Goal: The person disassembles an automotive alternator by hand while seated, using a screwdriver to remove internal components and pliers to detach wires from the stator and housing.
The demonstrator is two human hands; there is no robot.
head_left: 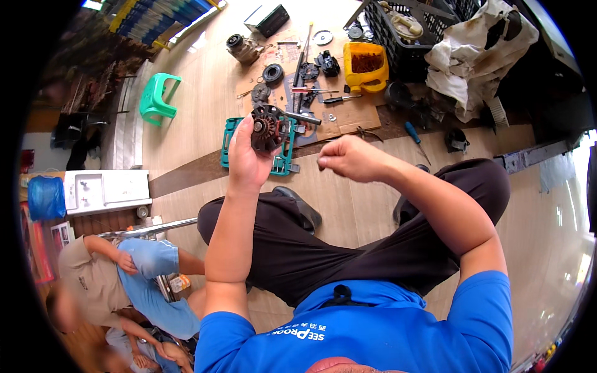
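My left hand (247, 155) is closed round a round black motor part (270, 127) with slots about its rim, a reddish-brown ribbed ring and a metal hub. It is held up above an opened teal tool case (287, 163) on the floor. To its right, my right hand (351, 158) is pinched, with a small dark bit at the fingertips that is too small to name. The two hands are apart. Just beyond them lie a metal rod-like handle (303, 117), a screwdriver with a black handle (334, 100) and a black ring-shaped part (272, 74).
Flattened cardboard (357, 115) bears several loose parts. A cut yellow jug (367, 65) holds brown pieces, with a black crate (407, 46) behind it. A blue-handled screwdriver (413, 132) lies to the right. At left are a green stool (160, 98) and a seated person (99, 273).
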